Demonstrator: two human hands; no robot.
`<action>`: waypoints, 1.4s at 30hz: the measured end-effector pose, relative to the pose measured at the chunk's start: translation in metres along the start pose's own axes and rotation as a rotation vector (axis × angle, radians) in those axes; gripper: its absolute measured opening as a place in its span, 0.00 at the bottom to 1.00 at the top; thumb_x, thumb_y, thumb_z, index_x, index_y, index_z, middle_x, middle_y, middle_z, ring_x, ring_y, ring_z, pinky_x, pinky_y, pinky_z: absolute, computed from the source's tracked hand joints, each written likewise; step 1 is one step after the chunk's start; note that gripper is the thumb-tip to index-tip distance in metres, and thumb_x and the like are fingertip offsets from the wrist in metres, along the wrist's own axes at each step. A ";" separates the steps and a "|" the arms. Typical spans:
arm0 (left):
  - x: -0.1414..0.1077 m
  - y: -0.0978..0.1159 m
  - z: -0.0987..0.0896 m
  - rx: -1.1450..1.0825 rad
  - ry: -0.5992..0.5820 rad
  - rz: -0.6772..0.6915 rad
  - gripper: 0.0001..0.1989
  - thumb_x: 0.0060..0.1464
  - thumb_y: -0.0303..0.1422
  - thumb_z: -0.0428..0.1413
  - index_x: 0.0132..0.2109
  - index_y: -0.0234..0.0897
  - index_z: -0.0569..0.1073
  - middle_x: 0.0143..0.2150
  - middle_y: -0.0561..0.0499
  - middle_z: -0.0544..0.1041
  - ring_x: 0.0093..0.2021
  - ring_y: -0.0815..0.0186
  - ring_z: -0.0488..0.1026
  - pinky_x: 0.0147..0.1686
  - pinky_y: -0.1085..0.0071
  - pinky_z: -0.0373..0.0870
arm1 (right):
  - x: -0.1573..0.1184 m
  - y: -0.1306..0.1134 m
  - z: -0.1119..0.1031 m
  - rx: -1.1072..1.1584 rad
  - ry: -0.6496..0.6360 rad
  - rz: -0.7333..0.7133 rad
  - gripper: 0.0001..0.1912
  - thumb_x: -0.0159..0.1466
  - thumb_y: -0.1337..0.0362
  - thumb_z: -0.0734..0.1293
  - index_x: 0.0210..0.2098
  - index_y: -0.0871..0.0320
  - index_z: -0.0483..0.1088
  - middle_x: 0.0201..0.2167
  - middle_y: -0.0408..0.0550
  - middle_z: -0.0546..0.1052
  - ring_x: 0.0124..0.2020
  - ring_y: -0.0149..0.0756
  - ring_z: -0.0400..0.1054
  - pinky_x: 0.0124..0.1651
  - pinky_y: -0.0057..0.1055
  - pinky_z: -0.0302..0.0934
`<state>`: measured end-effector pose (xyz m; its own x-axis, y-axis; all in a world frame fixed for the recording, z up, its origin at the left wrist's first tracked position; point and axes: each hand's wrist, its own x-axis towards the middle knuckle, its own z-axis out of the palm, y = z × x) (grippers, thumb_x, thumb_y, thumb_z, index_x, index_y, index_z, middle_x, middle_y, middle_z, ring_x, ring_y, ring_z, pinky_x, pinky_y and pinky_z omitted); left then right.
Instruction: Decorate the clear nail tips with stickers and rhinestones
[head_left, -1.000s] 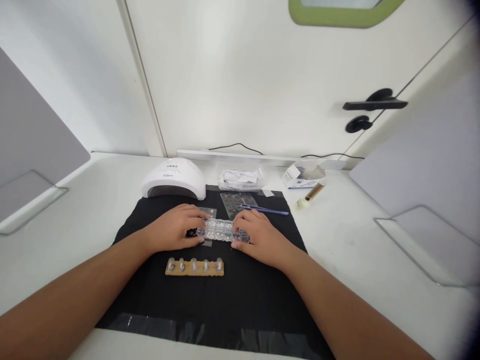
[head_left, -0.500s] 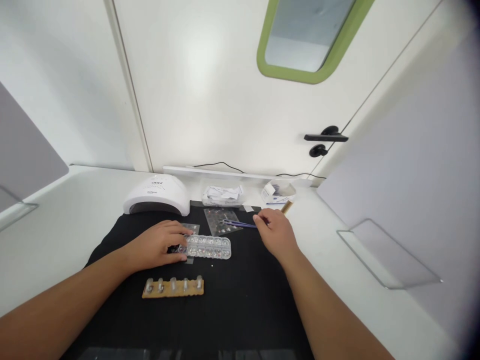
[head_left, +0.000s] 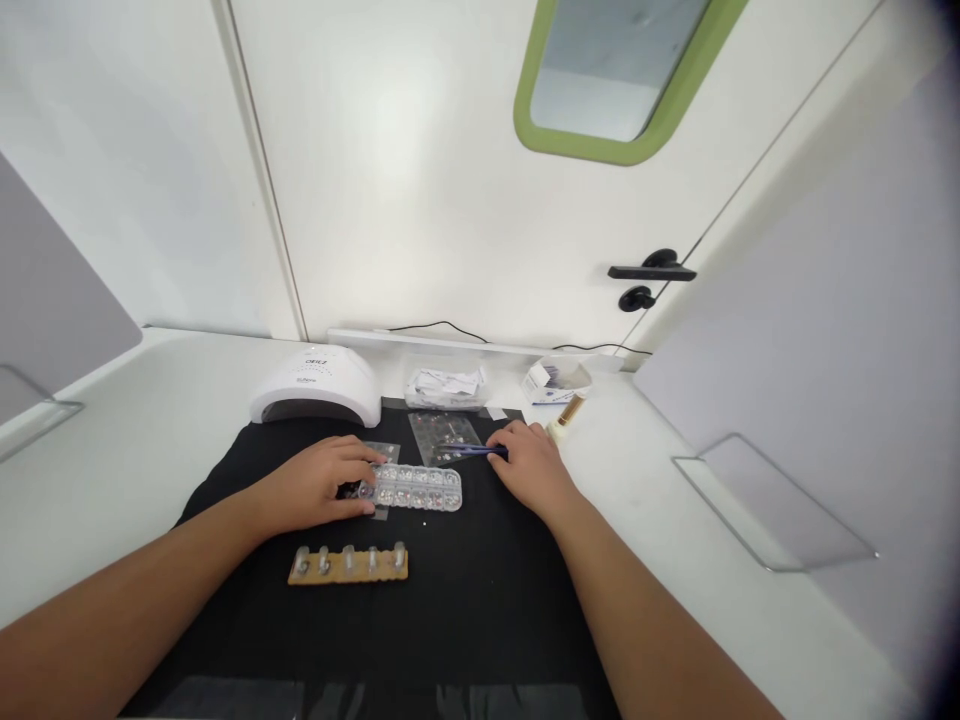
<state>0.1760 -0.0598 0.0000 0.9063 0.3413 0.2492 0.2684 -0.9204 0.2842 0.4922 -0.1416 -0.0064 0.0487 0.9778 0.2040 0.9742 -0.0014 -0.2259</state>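
Head view: the left hand [head_left: 319, 485] grasps one end of a clear compartment case [head_left: 420, 487]; the right hand [head_left: 534, 466] pinches blue tweezers [head_left: 474, 450].

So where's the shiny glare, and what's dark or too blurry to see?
Head view: a soft bright glare on the white door; head view: blackness along the upper right edge; head view: smeared small lettering on the white lamp, and tiny pieces in the clear box too small to make out singly.
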 end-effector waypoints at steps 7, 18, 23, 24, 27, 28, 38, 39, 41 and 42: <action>0.000 0.001 0.000 -0.012 -0.005 -0.005 0.08 0.57 0.37 0.59 0.36 0.37 0.76 0.53 0.44 0.77 0.51 0.57 0.73 0.52 0.60 0.68 | 0.000 -0.001 -0.005 0.041 0.016 0.015 0.06 0.66 0.73 0.64 0.34 0.58 0.69 0.36 0.49 0.73 0.41 0.46 0.64 0.43 0.39 0.57; -0.001 -0.002 0.002 -0.033 0.001 0.020 0.10 0.57 0.39 0.59 0.38 0.36 0.74 0.51 0.44 0.77 0.48 0.58 0.73 0.52 0.60 0.66 | -0.006 -0.008 -0.007 0.281 0.079 -0.040 0.02 0.65 0.67 0.63 0.35 0.56 0.68 0.26 0.43 0.74 0.28 0.38 0.68 0.30 0.30 0.53; 0.000 -0.001 0.002 -0.073 0.017 0.014 0.10 0.56 0.38 0.60 0.37 0.36 0.74 0.50 0.44 0.77 0.48 0.60 0.71 0.50 0.63 0.67 | -0.013 -0.014 -0.005 0.446 0.218 -0.179 0.08 0.67 0.63 0.60 0.42 0.56 0.68 0.29 0.44 0.74 0.26 0.37 0.68 0.30 0.31 0.57; 0.001 0.000 0.003 -0.077 0.019 0.013 0.09 0.56 0.38 0.60 0.37 0.36 0.73 0.50 0.44 0.77 0.48 0.60 0.71 0.50 0.63 0.67 | -0.014 -0.016 -0.004 0.481 0.236 -0.219 0.09 0.67 0.63 0.59 0.43 0.56 0.69 0.30 0.45 0.74 0.28 0.37 0.69 0.32 0.32 0.59; 0.001 -0.001 0.004 -0.080 0.008 0.012 0.10 0.56 0.39 0.60 0.37 0.36 0.74 0.51 0.44 0.76 0.49 0.60 0.71 0.51 0.62 0.66 | -0.018 -0.023 -0.001 0.579 0.233 -0.360 0.11 0.69 0.64 0.58 0.44 0.55 0.71 0.32 0.44 0.74 0.32 0.36 0.70 0.37 0.31 0.63; 0.001 -0.001 0.005 -0.081 0.002 0.010 0.10 0.56 0.39 0.60 0.37 0.37 0.74 0.51 0.44 0.76 0.49 0.60 0.71 0.51 0.62 0.66 | -0.019 -0.026 0.000 0.619 0.224 -0.411 0.12 0.69 0.66 0.58 0.46 0.54 0.72 0.31 0.43 0.73 0.31 0.34 0.69 0.36 0.30 0.63; 0.003 -0.001 0.005 -0.083 0.001 0.042 0.19 0.54 0.47 0.61 0.43 0.36 0.75 0.51 0.43 0.77 0.48 0.58 0.72 0.50 0.60 0.66 | -0.021 -0.035 0.007 0.802 0.158 -0.577 0.18 0.68 0.75 0.58 0.47 0.53 0.75 0.28 0.41 0.67 0.27 0.30 0.64 0.30 0.26 0.56; 0.003 -0.001 0.004 -0.094 0.000 0.049 0.20 0.53 0.48 0.61 0.44 0.36 0.75 0.51 0.42 0.78 0.48 0.57 0.72 0.49 0.60 0.67 | -0.021 -0.035 0.008 0.791 0.137 -0.568 0.18 0.68 0.75 0.59 0.47 0.54 0.75 0.28 0.41 0.68 0.27 0.30 0.64 0.30 0.26 0.56; 0.004 -0.001 0.004 -0.114 -0.016 0.058 0.20 0.54 0.47 0.61 0.46 0.36 0.75 0.52 0.42 0.78 0.49 0.57 0.72 0.50 0.59 0.67 | -0.022 -0.034 0.009 0.766 0.107 -0.544 0.18 0.67 0.76 0.59 0.45 0.54 0.76 0.27 0.41 0.69 0.27 0.30 0.65 0.31 0.26 0.57; 0.004 -0.001 0.004 -0.121 -0.029 0.059 0.19 0.55 0.46 0.61 0.46 0.37 0.75 0.53 0.42 0.77 0.49 0.57 0.71 0.50 0.59 0.67 | -0.022 -0.034 0.009 0.756 0.103 -0.529 0.18 0.67 0.76 0.58 0.45 0.54 0.76 0.28 0.41 0.71 0.28 0.31 0.66 0.31 0.26 0.58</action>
<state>0.1804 -0.0583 -0.0028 0.9290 0.2800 0.2421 0.1746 -0.9082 0.3803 0.4558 -0.1609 -0.0116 -0.3063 0.7884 0.5334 0.4739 0.6123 -0.6329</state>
